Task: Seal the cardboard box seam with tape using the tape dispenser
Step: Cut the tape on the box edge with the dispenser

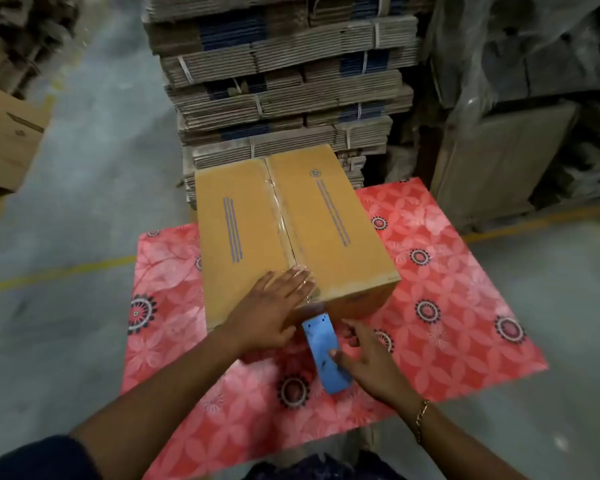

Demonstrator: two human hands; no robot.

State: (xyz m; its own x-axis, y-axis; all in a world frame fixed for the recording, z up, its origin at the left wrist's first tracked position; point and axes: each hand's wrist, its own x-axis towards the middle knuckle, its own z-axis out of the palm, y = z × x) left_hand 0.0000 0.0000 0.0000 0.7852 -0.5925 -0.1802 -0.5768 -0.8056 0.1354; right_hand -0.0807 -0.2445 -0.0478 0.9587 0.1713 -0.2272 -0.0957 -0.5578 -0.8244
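Note:
A tan cardboard box (329, 230) with blue stripes lies on a red flowered table (458, 306). Clear tape runs along its centre seam (283, 216) from the far end to the near edge. My left hand (274, 306) lies flat, fingers spread, on the box's near end over the tape. My right hand (364, 362) grips the blue tape dispenser (326, 355), whose toothed end touches the box's near side just below the top edge.
Tall stacks of flat strapped cardboard (284, 81) rise right behind the table. Wrapped pallets (520, 98) stand at the right, an open carton (7, 136) at the left. A grey floor with yellow lines (59, 271) surrounds the table.

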